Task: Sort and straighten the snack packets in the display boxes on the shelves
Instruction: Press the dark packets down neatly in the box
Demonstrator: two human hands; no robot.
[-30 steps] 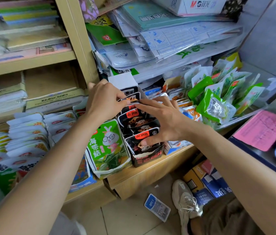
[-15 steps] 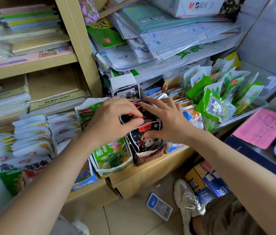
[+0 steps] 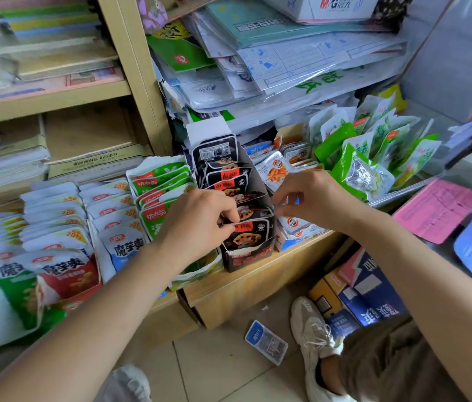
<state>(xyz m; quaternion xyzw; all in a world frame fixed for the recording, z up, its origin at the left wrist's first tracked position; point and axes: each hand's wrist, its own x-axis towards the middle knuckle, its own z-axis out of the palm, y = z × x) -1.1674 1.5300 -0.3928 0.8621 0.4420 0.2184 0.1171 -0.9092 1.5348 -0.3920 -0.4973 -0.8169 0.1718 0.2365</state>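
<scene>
Work on this shelf looks roughly midway to me. The left hand has its fingertips pinched on the top edge of one of the black packets. That packet sits near the front of the black display box, which stands at the shelf's front edge, right under both hands. The right hand is curled at the box's right wall, thumb and forefinger nearly together. Whether they nip cardboard, a packet or nothing, I cannot tell.

Beyond the fingertips the black row climbs backward in a fairly even overlap. The rearmost packet shows its barcode side, so I'd guess it wants turning. The box's front lip is torn.

Outboard of the left knuckles, the green-and-white packets and the white packets beyond them sit in decent rows. Past the right knuckles it is worse: orange packets lie jumbled and green pouches splay every way. Below the hands, a stray packet lies on the floor. I'd say more is left than done.
</scene>
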